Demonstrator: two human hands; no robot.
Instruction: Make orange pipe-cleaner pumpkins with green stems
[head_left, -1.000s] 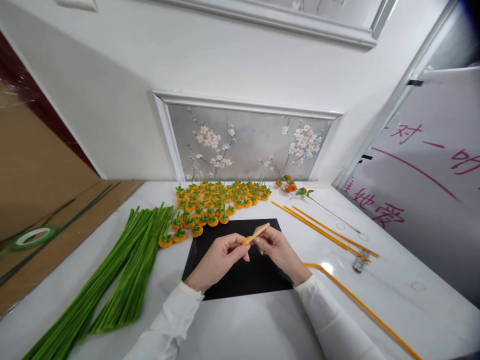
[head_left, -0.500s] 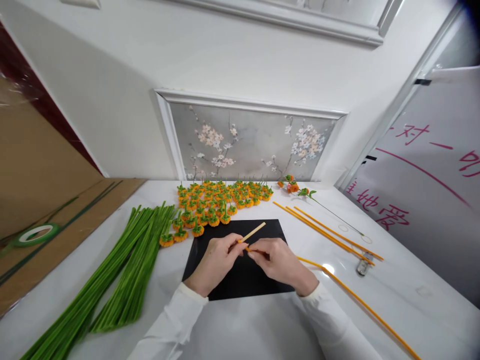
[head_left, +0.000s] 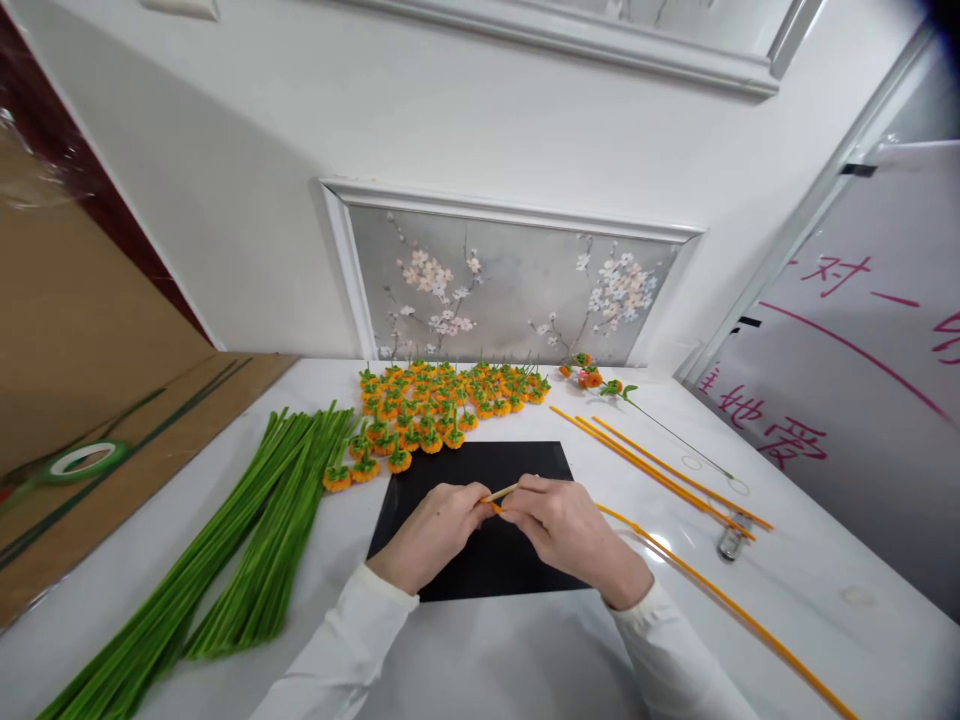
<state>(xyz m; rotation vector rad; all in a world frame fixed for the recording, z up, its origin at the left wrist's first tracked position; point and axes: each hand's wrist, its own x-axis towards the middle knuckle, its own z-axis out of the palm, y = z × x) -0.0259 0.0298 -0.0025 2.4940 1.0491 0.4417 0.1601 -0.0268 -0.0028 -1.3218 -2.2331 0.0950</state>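
Note:
Above a black mat [head_left: 517, 460], my left hand [head_left: 439, 530] is closed in a pinch around a thin pale wooden stick [head_left: 501, 493] and the end of an orange pipe cleaner [head_left: 720, 597]. My right hand [head_left: 566, 525] is closed too, its fingers on the pipe cleaner and over the far end of the stick. A short orange bit shows between the two hands, against the stick. The pipe cleaner's long tail comes out behind my right hand and runs across the table to the lower right. My fingertips partly hide the wrap.
Several orange flower heads with green backs [head_left: 431, 437] stand behind the mat. Green pipe cleaners [head_left: 255, 540] lie left, near green tape [head_left: 86, 460] on cardboard. Loose orange pipe cleaners [head_left: 667, 478], a small glass-like object [head_left: 733, 537] and a stemmed flower piece [head_left: 589, 379] lie right.
My right hand has moved up, so its fingers now cover the stick's far end, which stuck out free before. The stick has tilted flatter. My left hand keeps its pinch.

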